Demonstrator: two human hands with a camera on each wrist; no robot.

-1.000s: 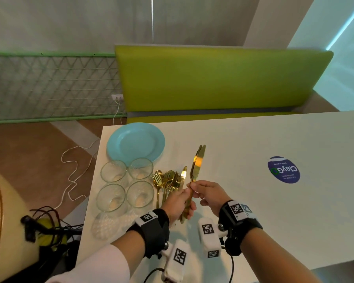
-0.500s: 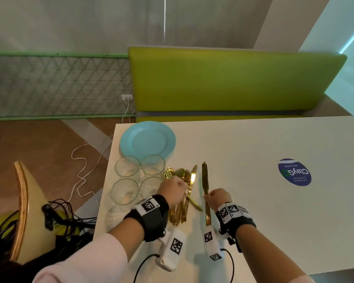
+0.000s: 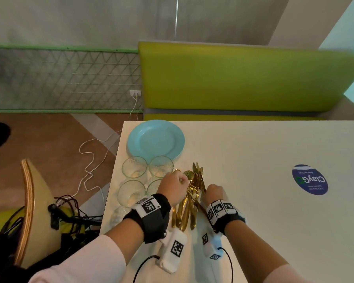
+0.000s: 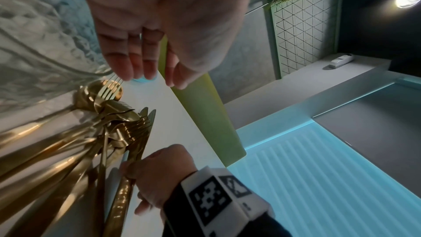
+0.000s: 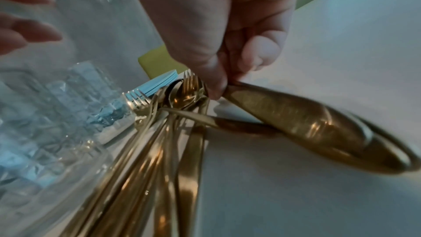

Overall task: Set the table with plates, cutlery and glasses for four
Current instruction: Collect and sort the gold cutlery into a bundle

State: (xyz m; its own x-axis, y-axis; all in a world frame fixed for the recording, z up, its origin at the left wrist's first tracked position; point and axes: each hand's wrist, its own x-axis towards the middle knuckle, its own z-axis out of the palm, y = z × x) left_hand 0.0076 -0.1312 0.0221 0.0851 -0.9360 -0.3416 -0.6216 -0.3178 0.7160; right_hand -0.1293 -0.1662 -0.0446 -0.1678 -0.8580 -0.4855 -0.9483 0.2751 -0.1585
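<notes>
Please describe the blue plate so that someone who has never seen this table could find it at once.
Start at the white table and go to its far left corner, next to the green bench. The plate lies there, just beyond four clear glasses and the pile of gold cutlery. It is the only pale blue, flat, round dish; everything near it is transparent or gold.

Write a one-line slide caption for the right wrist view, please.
Right hand pinches a gold knife handle beside the gold cutlery pile and glasses.
</notes>
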